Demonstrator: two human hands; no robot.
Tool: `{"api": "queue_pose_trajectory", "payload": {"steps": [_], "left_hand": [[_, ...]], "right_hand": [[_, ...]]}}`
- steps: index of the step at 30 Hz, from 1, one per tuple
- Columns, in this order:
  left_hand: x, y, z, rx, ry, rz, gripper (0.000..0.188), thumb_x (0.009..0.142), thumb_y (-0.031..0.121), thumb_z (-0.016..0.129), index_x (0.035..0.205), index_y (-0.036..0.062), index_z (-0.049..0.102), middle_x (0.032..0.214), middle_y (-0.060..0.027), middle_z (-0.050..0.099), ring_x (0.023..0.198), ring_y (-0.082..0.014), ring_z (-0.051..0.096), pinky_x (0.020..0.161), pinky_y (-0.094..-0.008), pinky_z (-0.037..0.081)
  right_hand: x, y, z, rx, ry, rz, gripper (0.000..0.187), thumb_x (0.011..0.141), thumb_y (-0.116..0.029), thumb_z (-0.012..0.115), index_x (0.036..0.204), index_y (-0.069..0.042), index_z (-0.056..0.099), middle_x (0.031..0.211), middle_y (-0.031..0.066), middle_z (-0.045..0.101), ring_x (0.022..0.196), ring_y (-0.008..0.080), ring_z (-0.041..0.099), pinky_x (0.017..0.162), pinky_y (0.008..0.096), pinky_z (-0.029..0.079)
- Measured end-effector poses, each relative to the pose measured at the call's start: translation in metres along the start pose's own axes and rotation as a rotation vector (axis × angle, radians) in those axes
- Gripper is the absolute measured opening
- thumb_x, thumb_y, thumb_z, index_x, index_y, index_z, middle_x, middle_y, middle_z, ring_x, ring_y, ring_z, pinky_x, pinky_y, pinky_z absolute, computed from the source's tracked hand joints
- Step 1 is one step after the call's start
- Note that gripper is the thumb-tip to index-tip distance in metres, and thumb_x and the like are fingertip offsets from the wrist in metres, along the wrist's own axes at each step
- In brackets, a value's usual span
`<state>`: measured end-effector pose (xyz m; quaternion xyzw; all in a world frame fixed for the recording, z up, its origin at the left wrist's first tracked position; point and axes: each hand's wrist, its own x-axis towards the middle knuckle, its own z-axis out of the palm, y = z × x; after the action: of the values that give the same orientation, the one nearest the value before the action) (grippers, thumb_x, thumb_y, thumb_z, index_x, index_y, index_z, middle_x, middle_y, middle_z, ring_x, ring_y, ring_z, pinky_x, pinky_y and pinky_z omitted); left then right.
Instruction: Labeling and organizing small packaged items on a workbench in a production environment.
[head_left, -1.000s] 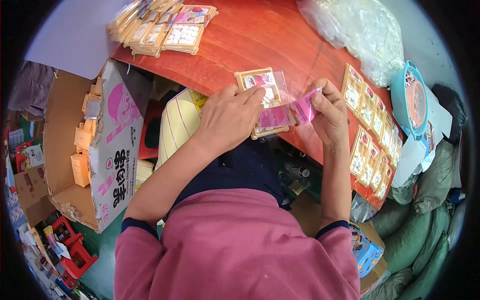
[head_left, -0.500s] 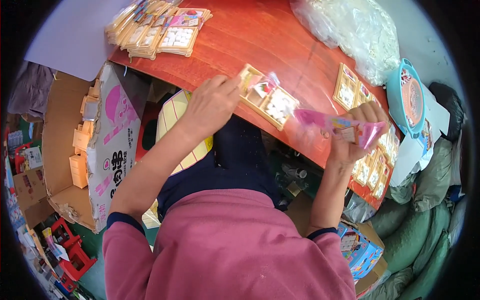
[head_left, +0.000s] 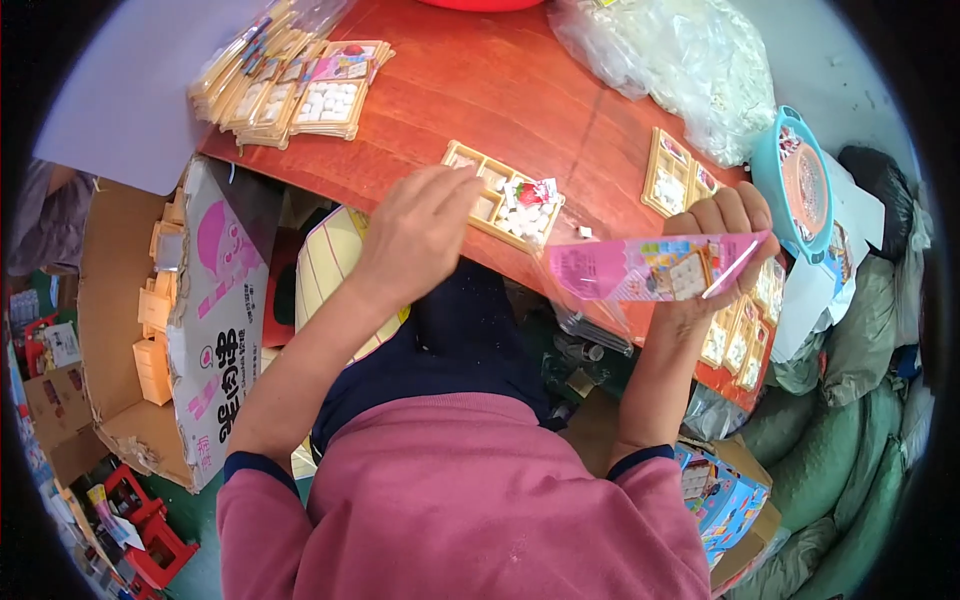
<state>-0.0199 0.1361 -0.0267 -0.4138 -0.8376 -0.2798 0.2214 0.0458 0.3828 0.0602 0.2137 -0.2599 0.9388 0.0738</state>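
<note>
A cream tray with several compartments lies near the table's front edge. White cube-shaped pieces fill its right compartment, under a small packet with a strawberry picture. My left hand is closed at the tray's near left corner, fingers curled over the rim; its thumb is hidden. One loose white piece rests on the table beside the tray. To the right, my right hand grips a clear plastic bag with a pink printed panel by its right end. The bag hangs above the table edge.
Packed trays are stacked at the table's far left. More filled trays lie at the right, near a large clear plastic bag and a blue basin. An open carton with orange pieces stands at the left.
The tray now lies flatter, and the strawberry packet has shifted onto the white pieces. A loose piece shows on the table. The pink bag has swung flat and faces up more. The view has shifted slightly.
</note>
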Motion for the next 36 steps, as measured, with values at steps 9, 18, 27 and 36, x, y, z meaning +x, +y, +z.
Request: {"api": "queue_pose_trajectory", "payload": {"steps": [9, 18, 27, 36], "left_hand": [[0.018, 0.017, 0.049, 0.001, -0.222, -0.007, 0.064, 0.075, 0.041, 0.065, 0.126, 0.0039, 0.051, 0.131, -0.0137, 0.048, 0.126, -0.0325, 0.039, 0.105, -0.0491, 0.027], [0.019, -0.028, 0.015, -0.438, -0.42, 0.273, 0.041, 0.077, 0.024, 0.068, 0.114, 0.0078, 0.06, 0.126, -0.0089, 0.054, 0.125, -0.0287, 0.044, 0.106, -0.0452, 0.031], [0.02, -0.018, 0.024, -0.556, -0.331, 0.163, 0.027, 0.079, 0.019, 0.066, 0.103, 0.0057, 0.063, 0.105, -0.0112, 0.062, 0.118, -0.0299, 0.049, 0.1, -0.0423, 0.036], [0.023, -0.01, 0.022, -0.532, -0.29, 0.03, 0.025, 0.08, 0.009, 0.064, 0.105, 0.0062, 0.063, 0.097, -0.0104, 0.061, 0.1, -0.0258, 0.056, 0.089, -0.0363, 0.043]], "right_hand": [[-0.025, -0.045, -0.013, -0.102, 0.106, -0.101, 0.023, 0.084, -0.017, 0.068, 0.084, -0.016, 0.044, 0.07, -0.0062, 0.042, 0.061, 0.0066, 0.038, 0.062, 0.0248, 0.035], [-0.04, -0.043, -0.026, -0.094, 0.155, -0.091, 0.024, 0.086, -0.015, 0.065, 0.083, -0.015, 0.042, 0.068, -0.0051, 0.04, 0.06, 0.0074, 0.036, 0.058, 0.0241, 0.033], [-0.043, -0.036, -0.031, -0.105, 0.165, -0.057, 0.023, 0.087, -0.017, 0.064, 0.085, -0.014, 0.041, 0.069, -0.0048, 0.038, 0.061, 0.0078, 0.035, 0.06, 0.0255, 0.032], [-0.045, -0.029, -0.032, -0.095, 0.19, -0.065, 0.022, 0.087, -0.016, 0.063, 0.086, -0.014, 0.041, 0.069, -0.0047, 0.039, 0.06, 0.0074, 0.034, 0.056, 0.0245, 0.03]]}}
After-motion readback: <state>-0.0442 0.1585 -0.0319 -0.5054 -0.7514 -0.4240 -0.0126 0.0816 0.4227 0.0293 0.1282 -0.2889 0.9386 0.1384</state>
